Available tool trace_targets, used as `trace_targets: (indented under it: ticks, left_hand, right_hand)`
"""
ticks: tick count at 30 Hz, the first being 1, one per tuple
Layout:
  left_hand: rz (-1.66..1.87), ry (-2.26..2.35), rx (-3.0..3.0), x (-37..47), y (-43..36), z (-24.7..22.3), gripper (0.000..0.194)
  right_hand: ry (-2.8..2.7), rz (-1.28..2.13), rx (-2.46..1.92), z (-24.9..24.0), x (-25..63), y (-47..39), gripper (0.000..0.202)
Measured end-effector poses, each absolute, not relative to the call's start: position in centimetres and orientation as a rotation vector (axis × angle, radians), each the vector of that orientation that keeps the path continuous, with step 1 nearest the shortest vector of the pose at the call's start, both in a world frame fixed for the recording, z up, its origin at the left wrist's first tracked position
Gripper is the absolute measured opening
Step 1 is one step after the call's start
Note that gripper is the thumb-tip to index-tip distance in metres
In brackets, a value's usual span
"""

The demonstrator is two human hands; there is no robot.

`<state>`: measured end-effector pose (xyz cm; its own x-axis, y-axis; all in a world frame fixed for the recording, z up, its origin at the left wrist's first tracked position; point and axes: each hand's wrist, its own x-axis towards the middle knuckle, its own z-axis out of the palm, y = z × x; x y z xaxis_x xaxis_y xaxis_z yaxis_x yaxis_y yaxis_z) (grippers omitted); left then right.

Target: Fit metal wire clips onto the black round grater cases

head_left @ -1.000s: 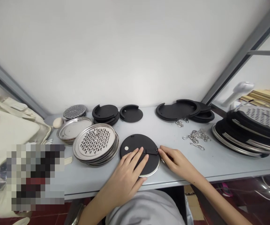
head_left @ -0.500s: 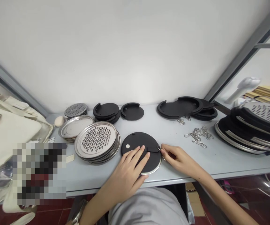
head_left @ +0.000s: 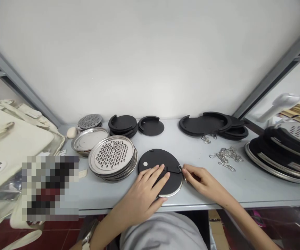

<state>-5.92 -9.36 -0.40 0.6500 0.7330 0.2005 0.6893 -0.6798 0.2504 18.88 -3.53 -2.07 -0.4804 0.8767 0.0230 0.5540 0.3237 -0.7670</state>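
A black round disc [head_left: 160,163] with a white dot and a metal rim along its near side lies on the table in front of me. My left hand [head_left: 148,187] rests on it with the fingers spread, covering its near left part. At the disc's right edge, my right hand [head_left: 195,176] pinches a small shiny metal clip [head_left: 180,168]. Part of that clip shows as a loop against the disc; the fingers hide the rest. Loose metal clips [head_left: 226,155] of a like look lie in a heap beyond my right hand.
Round metal grater plates [head_left: 112,156] are stacked left of the disc, beside plain metal plates [head_left: 90,139]. Black round holders [head_left: 124,123] stand along the wall, more of them [head_left: 204,124] at right. A tall pile of black-and-metal graters [head_left: 277,159] fills the right side. A cream bag [head_left: 14,139] lies left.
The camera view has shifted, so the table things sit a little further right in the picture. My left hand stays on the disc, and my right fingers still pinch the clip at its edge.
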Motion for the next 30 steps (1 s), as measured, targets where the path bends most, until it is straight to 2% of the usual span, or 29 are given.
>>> trace_targets:
  ticks: [20, 30]
  left_hand:
    - [0.334, 1.275, 2.794, -5.38, -9.55, -0.67, 0.057]
    - [0.397, 1.290, 2.728, -5.23, -9.60, -0.84, 0.057]
  right_hand:
    - [-2.227, 0.907, -1.243, -2.38, 18.96, -3.62, 0.032]
    - [-2.210, 1.049, -1.195, -2.36, 19.17, -3.80, 0.035]
